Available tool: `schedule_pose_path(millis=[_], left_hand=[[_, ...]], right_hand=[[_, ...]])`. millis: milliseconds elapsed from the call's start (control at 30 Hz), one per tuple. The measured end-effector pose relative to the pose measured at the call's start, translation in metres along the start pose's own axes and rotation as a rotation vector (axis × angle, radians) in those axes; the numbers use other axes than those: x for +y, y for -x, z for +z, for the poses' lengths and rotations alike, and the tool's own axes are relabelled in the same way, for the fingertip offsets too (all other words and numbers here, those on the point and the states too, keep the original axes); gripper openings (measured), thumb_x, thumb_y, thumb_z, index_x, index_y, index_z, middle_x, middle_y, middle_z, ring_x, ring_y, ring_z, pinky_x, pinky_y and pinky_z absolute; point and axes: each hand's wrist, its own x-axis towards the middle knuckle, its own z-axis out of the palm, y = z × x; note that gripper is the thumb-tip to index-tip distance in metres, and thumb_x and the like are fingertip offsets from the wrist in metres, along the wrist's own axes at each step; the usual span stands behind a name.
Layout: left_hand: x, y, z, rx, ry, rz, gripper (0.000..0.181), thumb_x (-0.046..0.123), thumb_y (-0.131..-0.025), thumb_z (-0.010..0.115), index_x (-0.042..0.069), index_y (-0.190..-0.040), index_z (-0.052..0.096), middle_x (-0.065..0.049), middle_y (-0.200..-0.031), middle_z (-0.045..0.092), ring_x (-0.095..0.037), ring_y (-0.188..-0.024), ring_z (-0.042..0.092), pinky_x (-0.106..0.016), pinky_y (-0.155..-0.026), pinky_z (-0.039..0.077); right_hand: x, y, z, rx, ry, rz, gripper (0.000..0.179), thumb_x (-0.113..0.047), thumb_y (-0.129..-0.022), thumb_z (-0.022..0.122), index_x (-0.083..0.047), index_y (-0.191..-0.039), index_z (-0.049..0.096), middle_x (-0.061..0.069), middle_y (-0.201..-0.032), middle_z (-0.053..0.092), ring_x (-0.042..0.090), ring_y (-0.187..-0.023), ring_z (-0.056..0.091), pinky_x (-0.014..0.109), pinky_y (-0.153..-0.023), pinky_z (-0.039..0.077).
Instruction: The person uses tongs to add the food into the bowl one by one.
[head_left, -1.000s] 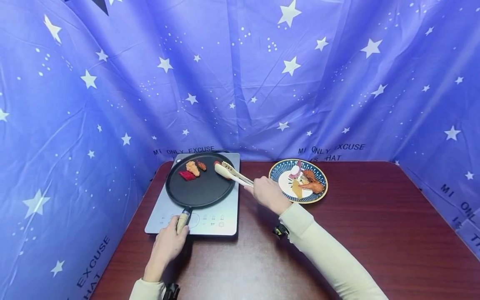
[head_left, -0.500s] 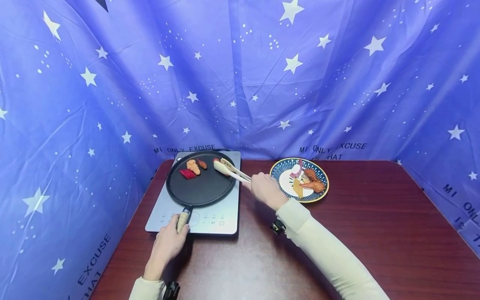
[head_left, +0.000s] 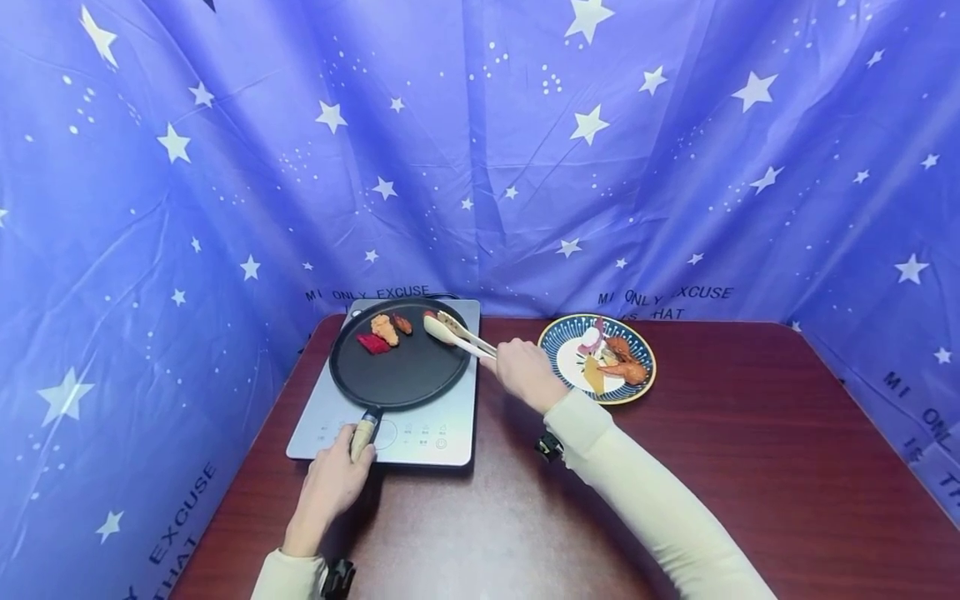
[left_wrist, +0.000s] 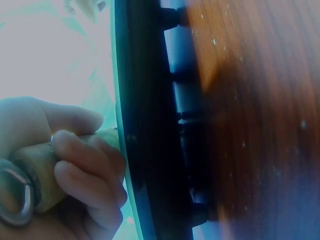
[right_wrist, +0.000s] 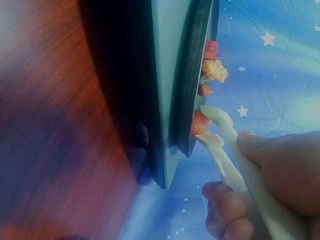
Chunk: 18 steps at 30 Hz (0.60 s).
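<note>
My left hand [head_left: 335, 477] grips the wooden-coloured handle [head_left: 363, 439] of a flat black frying pan [head_left: 397, 379], its fingers curled round it in the left wrist view. The pan sits on a silver induction cooktop [head_left: 311, 433]. In my right hand [head_left: 528, 377] are pale kitchen tongs [head_left: 475, 342]. Their tips lie on either side of an orange-red food piece [right_wrist: 201, 123] at the pan's right side, and partly hide it in the head view. At the pan's far left lie a dark red piece [head_left: 372, 343], a tan crumbly piece [head_left: 385, 329] and a small brown piece [head_left: 402, 324].
A blue-patterned plate [head_left: 551, 346] stands right of the cooktop, bearing brown wing-like pieces [head_left: 630, 371], a yellow wedge [head_left: 593, 375] and a white-and-purple piece [head_left: 590, 338]. The dark red wooden table [head_left: 750, 433] extends right and front. Starry blue curtains [head_left: 480, 167] enclose it.
My right hand and the tongs have shifted slightly left and away from me over the pan. The left hand keeps its hold on the handle. The head view has moved a little.
</note>
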Motion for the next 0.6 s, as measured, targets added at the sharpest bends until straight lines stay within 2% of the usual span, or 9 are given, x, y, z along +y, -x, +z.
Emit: schedule_pose_path(millis=[367,600], left_hand=[[0.002,0.001,-0.002,-0.007,0.016,-0.011,0.037,0.028,-0.09,0.056,0.011,-0.123,0.051,-0.005,-0.065,0.049,-0.022,-0.058,0.049,-0.038,-0.052,0.038],[0.002,0.002,-0.001,0.001,0.011,-0.011,0.037,0.028,-0.09,0.056,0.012,-0.124,0.051,-0.004,-0.064,0.048,-0.022,-0.058,0.048,-0.038,-0.052,0.037]], right_hand=[[-0.003,-0.01,0.004,-0.045,-0.007,0.062,0.046,-0.044,-0.094,0.053,-0.006,-0.07,0.059,0.011,-0.06,0.053,0.03,-0.054,0.057,0.044,-0.047,0.044],[-0.005,-0.015,0.007,-0.07,-0.004,0.07,0.043,-0.042,-0.094,0.054,-0.007,-0.07,0.06,0.008,-0.059,0.052,0.027,-0.052,0.055,0.043,-0.048,0.044]])
